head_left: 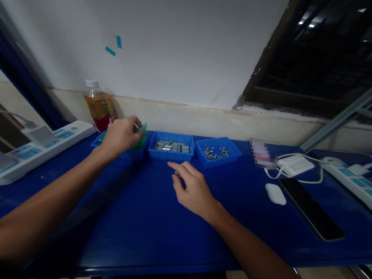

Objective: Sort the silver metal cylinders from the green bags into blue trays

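My left hand [125, 134] is over the left blue bin, its fingers closed on a green translucent piece [142, 128] whose exact kind I cannot make out. More green pieces [139, 143] lie in that left bin [140, 155], partly hidden by the hand. Just in front of the middle blue bin [169, 156], my right hand [195, 188] hovers above the table, fingers apart and holding nothing. Silvery metal rods [173, 147] fill the middle bin. Small metal screw-like parts [217, 153] sit in the right blue bin [219, 163].
A bottle of amber drink [99, 104] stands at the back left beside a white power strip [35, 150]. On the right of the blue table [146, 226] are a black phone [311, 208], a white earbud case [275, 194], a white charger [295, 165] and another power strip [365, 190].
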`<state>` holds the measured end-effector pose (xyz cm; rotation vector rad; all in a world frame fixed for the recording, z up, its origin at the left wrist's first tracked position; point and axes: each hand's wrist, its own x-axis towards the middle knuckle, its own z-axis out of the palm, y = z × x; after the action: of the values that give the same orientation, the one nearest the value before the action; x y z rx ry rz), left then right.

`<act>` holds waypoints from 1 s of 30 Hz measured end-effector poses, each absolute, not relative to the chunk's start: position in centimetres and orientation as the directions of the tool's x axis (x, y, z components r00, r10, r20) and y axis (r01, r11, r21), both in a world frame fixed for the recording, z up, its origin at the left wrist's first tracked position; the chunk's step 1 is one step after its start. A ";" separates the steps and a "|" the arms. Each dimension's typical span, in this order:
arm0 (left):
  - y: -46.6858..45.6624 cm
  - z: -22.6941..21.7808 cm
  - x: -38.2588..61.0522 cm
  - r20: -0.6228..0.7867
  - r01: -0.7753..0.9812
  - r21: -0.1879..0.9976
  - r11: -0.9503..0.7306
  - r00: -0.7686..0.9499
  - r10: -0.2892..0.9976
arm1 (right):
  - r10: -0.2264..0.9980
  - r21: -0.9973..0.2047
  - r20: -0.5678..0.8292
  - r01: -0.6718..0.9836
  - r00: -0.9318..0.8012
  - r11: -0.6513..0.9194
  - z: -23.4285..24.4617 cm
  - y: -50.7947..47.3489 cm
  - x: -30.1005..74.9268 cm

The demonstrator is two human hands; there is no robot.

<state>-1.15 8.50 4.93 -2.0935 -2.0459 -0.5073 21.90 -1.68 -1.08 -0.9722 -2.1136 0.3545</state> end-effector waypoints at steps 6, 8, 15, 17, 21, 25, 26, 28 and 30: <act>8.5 5.1 -1.4 0.343 0.977 0.211 -0.016 -0.059 0.937 | 0.745 -0.534 0.509 0.521 -0.431 0.666 -0.9 -1.9 21.7; 8.5 4.8 -1.3 0.328 0.974 0.226 0.003 -0.079 0.941 | 0.748 -0.538 0.497 0.520 -0.440 0.663 -1.0 -2.0 21.6; 9.1 3.1 -2.0 0.271 0.964 0.261 0.059 -0.132 0.953 | 0.770 -0.569 0.473 0.519 -0.428 0.638 -1.4 -1.6 21.5; 9.0 2.7 -2.3 0.277 0.948 0.308 0.079 -0.169 0.946 | 0.770 -0.569 0.469 0.518 -0.433 0.639 -1.5 -1.5 21.5; 8.7 2.1 -2.0 0.322 0.959 0.265 0.103 -0.189 0.928 | 0.772 -0.557 0.466 0.535 -0.431 0.635 -1.5 -1.3 21.5; 8.7 2.0 -1.3 0.349 0.939 0.332 0.085 -0.206 0.914 | 0.786 -0.553 0.460 0.559 -0.412 0.617 -1.7 -1.0 21.4; 8.8 2.0 -1.2 0.361 0.923 0.377 0.082 -0.228 0.904 | 0.791 -0.556 0.456 0.563 -0.408 0.611 -1.7 -0.9 21.4; 8.8 1.9 -1.0 0.385 0.897 0.437 0.065 -0.252 0.888 | 0.799 -0.563 0.448 0.568 -0.401 0.601 -1.8 -0.7 21.4; 8.6 1.7 -1.0 0.385 0.908 0.418 0.038 -0.216 0.897 | 0.804 -0.570 0.444 0.568 -0.396 0.594 -1.9 -0.6 21.4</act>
<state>-1.01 8.64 1.72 -1.9566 -2.2511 -0.9302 21.38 -0.58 -1.88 -1.0814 -2.1154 0.4287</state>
